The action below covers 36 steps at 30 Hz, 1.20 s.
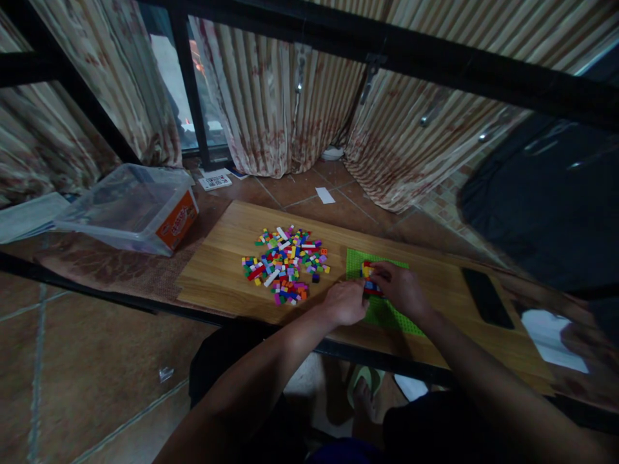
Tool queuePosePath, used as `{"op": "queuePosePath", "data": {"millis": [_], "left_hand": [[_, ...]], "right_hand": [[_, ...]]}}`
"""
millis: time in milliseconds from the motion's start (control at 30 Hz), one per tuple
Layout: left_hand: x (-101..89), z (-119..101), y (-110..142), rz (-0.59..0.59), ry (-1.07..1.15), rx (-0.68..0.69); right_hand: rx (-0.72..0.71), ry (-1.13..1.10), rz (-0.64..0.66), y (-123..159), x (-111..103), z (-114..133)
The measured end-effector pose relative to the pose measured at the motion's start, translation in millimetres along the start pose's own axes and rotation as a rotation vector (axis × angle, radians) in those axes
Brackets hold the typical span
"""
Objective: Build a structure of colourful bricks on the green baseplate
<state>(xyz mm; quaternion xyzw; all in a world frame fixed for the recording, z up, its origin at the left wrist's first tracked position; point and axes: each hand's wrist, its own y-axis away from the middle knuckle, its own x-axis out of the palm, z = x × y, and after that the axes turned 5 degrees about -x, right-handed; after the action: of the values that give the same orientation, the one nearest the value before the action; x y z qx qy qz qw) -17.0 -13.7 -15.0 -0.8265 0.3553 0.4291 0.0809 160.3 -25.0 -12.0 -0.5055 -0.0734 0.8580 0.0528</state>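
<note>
A small stack of coloured toy bricks [367,272], with red, yellow and blue showing, stands on a green studded baseplate [396,317]. My left hand [345,302] holds the stack's near left side with its fingers closed. From the right, my right hand [400,285] pinches at the top and right of the same bricks. Its fingers cover part of them, so I cannot make out whether a separate brick sits in the pinch. To the left, a loose pile of mixed bricks [285,258] lies spread on the wooden board [217,258].
A clear plastic box [120,212] with an orange label stands left of the board. A black phone [486,298] lies at the board's right end, with white paper [554,338] beyond it. Curtains [285,96] and a dark frame bar [333,32] are behind.
</note>
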Motion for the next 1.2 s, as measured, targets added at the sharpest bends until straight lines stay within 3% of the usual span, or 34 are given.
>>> {"op": "queuePosePath", "data": {"millis": [167, 600, 933, 1067, 1200], "left_hand": [[1.7, -0.4, -1.0, -0.015, -0.001, -0.009], [3.6, -4.6, 0.1, 0.013, -0.080, -0.005], [10.0, -4.8, -1.5, 0.008, -0.149, -0.002], [-1.7, -0.7, 3.9, -0.024, -0.102, 0.009], [-35.4, 16.6, 12.3, -0.166, -0.003, -0.052]], "right_hand": [[0.090, -0.124, 0.038, -7.8, 1.3, -5.0], [0.085, -0.155, 0.130, -20.4, 3.1, -18.9], [0.115, -0.213, 0.107, -26.6, 3.8, -15.0], [0.158, -0.290, 0.005, -20.3, 0.0, -10.0], [0.193, -0.367, -0.170, 11.1, 5.2, 0.9]]}}
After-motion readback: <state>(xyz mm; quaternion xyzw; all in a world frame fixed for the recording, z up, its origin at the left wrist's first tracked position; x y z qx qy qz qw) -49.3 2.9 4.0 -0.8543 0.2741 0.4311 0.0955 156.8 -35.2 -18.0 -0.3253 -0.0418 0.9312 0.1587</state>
